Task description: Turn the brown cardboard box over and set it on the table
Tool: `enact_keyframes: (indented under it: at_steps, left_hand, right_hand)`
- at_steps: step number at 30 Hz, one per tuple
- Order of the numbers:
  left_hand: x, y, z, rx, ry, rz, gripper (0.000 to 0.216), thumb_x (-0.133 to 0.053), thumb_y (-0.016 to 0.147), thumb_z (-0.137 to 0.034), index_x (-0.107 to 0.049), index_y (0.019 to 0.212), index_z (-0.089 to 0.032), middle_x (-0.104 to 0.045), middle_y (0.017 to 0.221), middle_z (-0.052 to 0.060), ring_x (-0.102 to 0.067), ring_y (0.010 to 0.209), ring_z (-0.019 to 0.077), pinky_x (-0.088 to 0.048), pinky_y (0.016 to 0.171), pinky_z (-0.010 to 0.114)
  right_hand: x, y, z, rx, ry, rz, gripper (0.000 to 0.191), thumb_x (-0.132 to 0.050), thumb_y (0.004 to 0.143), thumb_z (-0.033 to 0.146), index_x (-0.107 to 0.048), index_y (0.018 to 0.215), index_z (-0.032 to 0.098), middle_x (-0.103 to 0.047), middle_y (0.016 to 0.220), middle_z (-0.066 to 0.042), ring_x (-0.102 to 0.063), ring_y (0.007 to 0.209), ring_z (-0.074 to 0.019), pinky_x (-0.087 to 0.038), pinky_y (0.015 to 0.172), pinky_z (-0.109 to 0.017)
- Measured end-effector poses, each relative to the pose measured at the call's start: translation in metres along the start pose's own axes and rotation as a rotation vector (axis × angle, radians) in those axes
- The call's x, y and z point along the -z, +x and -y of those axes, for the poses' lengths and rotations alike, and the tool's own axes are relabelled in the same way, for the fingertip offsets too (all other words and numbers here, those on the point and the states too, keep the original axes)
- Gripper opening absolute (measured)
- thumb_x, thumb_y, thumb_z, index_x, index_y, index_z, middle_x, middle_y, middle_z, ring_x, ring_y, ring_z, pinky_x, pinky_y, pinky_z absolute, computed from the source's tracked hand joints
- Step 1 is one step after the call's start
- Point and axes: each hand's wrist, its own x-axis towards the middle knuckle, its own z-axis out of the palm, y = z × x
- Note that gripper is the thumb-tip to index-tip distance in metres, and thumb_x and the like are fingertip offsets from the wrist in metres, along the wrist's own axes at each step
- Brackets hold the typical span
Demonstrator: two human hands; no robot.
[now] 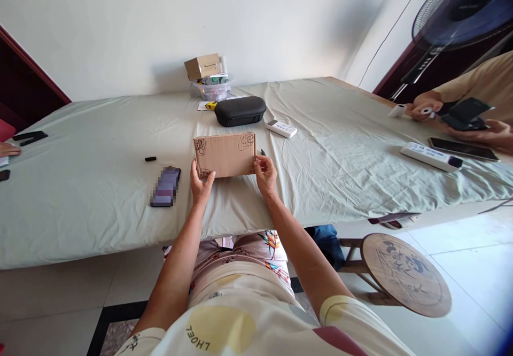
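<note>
A flat piece of brown cardboard (225, 154) with pen scribbles in its corners stands upright on the cloth-covered table (100, 185). My left hand (201, 184) pinches its lower left corner. My right hand (265, 175) grips its lower right edge, and a dark pen tip (262, 153) pokes up beside that hand's fingers.
A phone (165, 186) and a small black pen cap (150, 159) lie to the left. Behind the cardboard are a black case (239, 110), a white remote (281, 128) and a small box on a tub (203, 66). Another person's hands (425, 107) work at the right; a round stool (405, 273) stands below.
</note>
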Motion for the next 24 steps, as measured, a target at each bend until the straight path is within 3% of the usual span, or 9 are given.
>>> enact_keyframes:
  at_steps: [5,10,17,24]
  left_hand:
    - [-0.0010,-0.0016,-0.0074,-0.016,0.062,0.003,0.106,-0.091,0.073,-0.045,-0.035,0.160,-0.021,-0.041,0.165,0.022,-0.039,0.157,0.0361,-0.033,0.130,0.050]
    - [-0.0022,-0.0027,-0.0090,-0.072,0.119,0.039,0.122,-0.097,0.064,-0.040,-0.027,0.162,-0.019,-0.037,0.166,0.025,-0.034,0.159,0.0399,-0.029,0.131,0.054]
    - [-0.0010,-0.0010,-0.0064,-0.025,0.127,0.016,0.114,-0.095,0.067,-0.040,-0.032,0.160,-0.022,-0.044,0.160,0.023,-0.040,0.154,0.0403,-0.034,0.128,0.055]
    - [-0.0006,-0.0003,-0.0045,0.003,0.112,0.001,0.106,-0.093,0.070,-0.047,-0.038,0.157,-0.021,-0.049,0.154,0.022,-0.046,0.150,0.0389,-0.043,0.122,0.052]
  right_hand:
    - [0.0003,-0.0001,0.0007,0.004,0.005,0.061,0.039,-0.051,0.101,0.057,-0.065,0.120,0.026,-0.066,0.097,-0.004,-0.063,0.074,-0.0150,-0.062,0.069,-0.031]
    - [0.0028,0.0001,0.0014,0.027,-0.050,0.093,0.043,-0.059,0.096,0.050,-0.063,0.131,0.025,-0.067,0.114,-0.008,-0.063,0.079,-0.0159,-0.060,0.070,-0.032]
    - [0.0054,0.0021,-0.0031,0.079,-0.198,0.190,0.060,-0.063,0.094,0.046,-0.055,0.151,0.028,-0.067,0.126,-0.011,-0.065,0.094,-0.0219,-0.062,0.080,-0.039]
    - [0.0044,0.0005,-0.0044,0.147,-0.291,0.184,0.070,-0.069,0.092,0.050,-0.050,0.155,0.025,-0.066,0.129,-0.015,-0.065,0.105,-0.0268,-0.059,0.098,-0.049]
